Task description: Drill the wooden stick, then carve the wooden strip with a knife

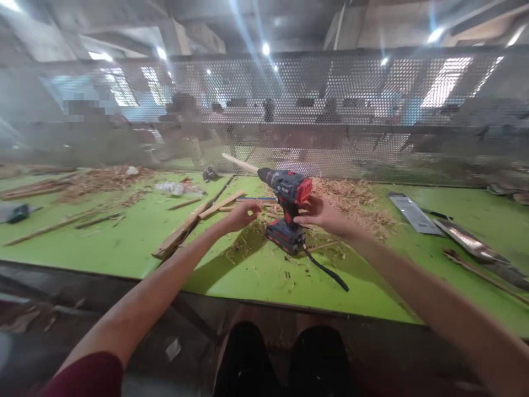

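Note:
A black and red cordless drill stands upright on its battery on the green table, its chuck pointing to the upper left. A pale tapered wooden stick is fixed in the chuck. My right hand is at the back of the drill's handle, with thumb and fingers round it. My left hand is left of the drill, its fingers curled together; whether anything small is between them is hidden. A black strap trails from the drill's base onto the table.
Wood shavings lie behind the drill, more at the back left. Wooden pieces and a clear plastic bag are at the left. A white packet and a metal tool lie right. A perforated metal screen borders the green table.

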`<act>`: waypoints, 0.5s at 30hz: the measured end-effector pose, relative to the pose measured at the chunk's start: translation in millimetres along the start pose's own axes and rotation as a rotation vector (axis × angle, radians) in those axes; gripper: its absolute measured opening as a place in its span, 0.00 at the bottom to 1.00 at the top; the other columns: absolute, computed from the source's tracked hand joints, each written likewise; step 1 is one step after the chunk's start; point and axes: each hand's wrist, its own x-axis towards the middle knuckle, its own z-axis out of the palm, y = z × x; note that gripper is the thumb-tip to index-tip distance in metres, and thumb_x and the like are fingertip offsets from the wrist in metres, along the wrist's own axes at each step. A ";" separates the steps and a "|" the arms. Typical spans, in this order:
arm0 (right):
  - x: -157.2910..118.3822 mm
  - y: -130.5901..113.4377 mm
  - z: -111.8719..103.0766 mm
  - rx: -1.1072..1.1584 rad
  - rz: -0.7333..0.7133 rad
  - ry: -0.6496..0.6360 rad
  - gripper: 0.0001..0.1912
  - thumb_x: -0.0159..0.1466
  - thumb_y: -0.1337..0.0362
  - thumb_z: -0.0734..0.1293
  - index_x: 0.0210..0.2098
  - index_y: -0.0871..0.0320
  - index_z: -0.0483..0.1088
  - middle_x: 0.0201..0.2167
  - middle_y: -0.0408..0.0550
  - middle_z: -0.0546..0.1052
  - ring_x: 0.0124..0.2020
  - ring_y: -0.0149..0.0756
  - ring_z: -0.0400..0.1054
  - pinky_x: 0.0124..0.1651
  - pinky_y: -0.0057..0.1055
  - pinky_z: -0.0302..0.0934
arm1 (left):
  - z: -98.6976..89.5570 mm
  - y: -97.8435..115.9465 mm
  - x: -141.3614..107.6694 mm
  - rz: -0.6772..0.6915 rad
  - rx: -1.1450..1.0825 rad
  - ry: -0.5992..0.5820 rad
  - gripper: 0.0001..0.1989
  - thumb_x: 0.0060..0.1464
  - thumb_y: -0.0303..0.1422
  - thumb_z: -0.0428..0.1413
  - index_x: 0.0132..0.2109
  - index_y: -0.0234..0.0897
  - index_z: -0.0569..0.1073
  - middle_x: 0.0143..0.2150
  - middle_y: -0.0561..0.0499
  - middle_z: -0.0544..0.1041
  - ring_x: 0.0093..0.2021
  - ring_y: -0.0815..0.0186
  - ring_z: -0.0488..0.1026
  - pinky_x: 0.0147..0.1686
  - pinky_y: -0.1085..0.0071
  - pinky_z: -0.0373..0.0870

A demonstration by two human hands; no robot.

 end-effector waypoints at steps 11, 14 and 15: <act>30.7 8.3 31.3 0.205 -0.053 0.013 0.10 0.58 0.58 0.71 0.32 0.51 0.66 0.20 0.33 0.65 0.22 0.27 0.54 0.31 0.28 0.55 | 57.8 -3.2 30.8 0.032 -0.065 0.068 0.06 0.51 0.21 0.54 0.33 0.34 0.74 0.32 0.50 0.77 0.35 0.65 0.72 0.40 0.68 0.71; 24.1 14.8 16.4 0.228 -0.034 0.011 0.10 0.54 0.60 0.72 0.31 0.52 0.66 0.20 0.37 0.64 0.21 0.29 0.52 0.29 0.32 0.51 | 69.9 8.8 28.2 0.058 -0.108 0.047 0.06 0.52 0.21 0.54 0.34 0.34 0.75 0.33 0.50 0.78 0.34 0.66 0.73 0.36 0.70 0.71; 21.7 16.0 11.4 0.233 -0.027 0.009 0.11 0.53 0.60 0.72 0.32 0.52 0.66 0.21 0.38 0.65 0.21 0.29 0.51 0.28 0.33 0.50 | 72.7 13.0 26.6 0.068 -0.119 0.040 0.06 0.52 0.21 0.55 0.35 0.34 0.75 0.33 0.50 0.78 0.34 0.66 0.73 0.35 0.71 0.71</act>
